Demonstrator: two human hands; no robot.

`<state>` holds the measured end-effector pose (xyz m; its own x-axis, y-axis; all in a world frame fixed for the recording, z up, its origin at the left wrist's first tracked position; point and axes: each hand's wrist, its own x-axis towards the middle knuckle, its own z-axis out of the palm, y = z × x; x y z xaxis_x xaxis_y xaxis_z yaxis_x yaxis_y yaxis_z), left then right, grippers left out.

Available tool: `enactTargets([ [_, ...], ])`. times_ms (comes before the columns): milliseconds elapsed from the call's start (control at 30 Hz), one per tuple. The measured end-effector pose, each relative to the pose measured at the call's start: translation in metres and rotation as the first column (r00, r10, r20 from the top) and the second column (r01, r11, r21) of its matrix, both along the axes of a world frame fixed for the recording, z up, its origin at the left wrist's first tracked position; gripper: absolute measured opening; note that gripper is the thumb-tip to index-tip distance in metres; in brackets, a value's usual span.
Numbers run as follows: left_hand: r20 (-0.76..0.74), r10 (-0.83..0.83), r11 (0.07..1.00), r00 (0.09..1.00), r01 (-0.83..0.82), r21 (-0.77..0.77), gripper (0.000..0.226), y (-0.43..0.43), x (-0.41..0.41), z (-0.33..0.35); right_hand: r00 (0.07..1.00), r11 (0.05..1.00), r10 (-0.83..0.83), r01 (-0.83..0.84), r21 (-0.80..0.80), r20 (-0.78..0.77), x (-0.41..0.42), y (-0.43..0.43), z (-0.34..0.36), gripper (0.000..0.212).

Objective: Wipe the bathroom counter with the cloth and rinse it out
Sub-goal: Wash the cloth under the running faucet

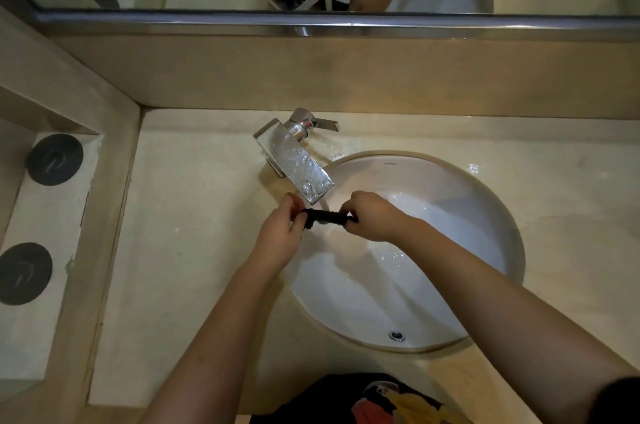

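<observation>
Head view: I record a black cloth (325, 217), twisted into a tight rope, stretched just under the spout of the square chrome faucet (294, 160), over the white oval basin (467, 215). My left hand (280, 236) pinches one end; my right hand (372, 215) grips the other.

cloth (325, 216) between both hands — under faucet (294, 155), over sink (485, 201).

The scene is lit dimly from above, and the counter (194, 233) is tinted yellow. Glare is seen on the wet tap (294, 160), and the basin (467, 215) is shown brightest. Soft shadows are cast across it. Straight edges are bent by the wide lens, and the corners are darkened.
</observation>
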<state>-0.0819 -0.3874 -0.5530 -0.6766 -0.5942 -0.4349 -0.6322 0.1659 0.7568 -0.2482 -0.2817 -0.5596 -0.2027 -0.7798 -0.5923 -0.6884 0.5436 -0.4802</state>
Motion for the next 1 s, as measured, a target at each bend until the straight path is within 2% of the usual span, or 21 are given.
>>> enactTargets([
  [100,0.022,-0.027,0.997,0.999,0.029,-0.076,0.005,-0.005,0.000,0.001,0.999,0.999,-0.029,0.030,-0.034,0.020,-0.003,0.001,0.000,0.021],
  [233,0.048,0.033,0.994,0.998,-0.028,-0.107,0.010,-0.016,0.010,-0.001,0.975,0.979,-0.171,0.185,-0.089,0.143,-0.007,0.004,-0.001,0.008],
  [300,0.096,-0.017,0.991,0.995,0.029,-0.129,0.012,-0.021,0.015,-0.002,0.946,0.953,-0.262,0.285,-0.106,0.188,-0.006,0.004,-0.003,0.005],
  [367,0.154,-0.068,0.982,0.986,0.094,-0.167,0.010,-0.022,0.015,-0.004,0.876,0.871,-0.435,0.468,-0.150,0.208,-0.002,0.000,-0.004,0.005],
  [400,0.156,-0.044,0.983,0.987,0.070,-0.168,0.009,-0.020,0.012,-0.005,0.811,0.798,-0.535,0.577,-0.174,0.235,0.002,-0.003,-0.002,0.004],
  [433,0.130,0.029,0.993,0.991,-0.013,-0.120,0.008,-0.016,0.008,-0.007,0.737,0.716,-0.616,0.671,-0.193,0.279,0.008,-0.007,0.001,0.004],
  [467,0.080,0.150,0.988,0.985,-0.151,0.007,0.008,-0.010,0.002,-0.007,0.684,0.652,-0.653,0.726,-0.218,0.324,0.016,-0.012,0.005,0.006],
  [500,0.039,0.296,0.935,0.954,-0.298,0.194,0.009,-0.004,-0.004,-0.007,0.673,0.625,-0.651,0.738,-0.255,0.351,0.027,-0.015,0.010,0.011],
  [567,0.028,0.530,0.707,0.848,-0.460,0.537,0.018,0.008,-0.017,-0.007,0.713,0.638,-0.596,0.700,-0.321,0.370,0.051,-0.015,0.015,0.019],
  [633,0.047,0.605,0.574,0.795,-0.477,0.666,0.024,0.016,-0.026,-0.005,0.788,0.684,-0.539,0.616,-0.391,0.298,0.068,-0.007,0.015,0.019],
  [700,0.068,0.635,0.515,0.769,-0.487,0.706,0.028,0.024,-0.030,-0.005,0.840,0.733,-0.512,0.536,-0.418,0.179,0.071,0.000,0.008,0.024],
  [867,0.123,0.659,0.464,0.742,-0.531,0.709,0.019,0.041,-0.026,-0.008,0.817,0.790,-0.575,0.570,-0.227,0.051,0.043,-0.007,-0.013,0.028],
  [933,0.127,0.663,0.471,0.738,-0.542,0.696,0.013,0.040,-0.023,-0.005,0.794,0.780,-0.601,0.607,-0.152,0.091,0.030,-0.003,-0.020,0.027],
  [1000,0.138,0.653,0.517,0.745,-0.571,0.637,0.012,0.033,-0.020,-0.001,0.745,0.743,-0.629,0.660,-0.109,0.223,0.025,0.003,-0.021,0.022],
])
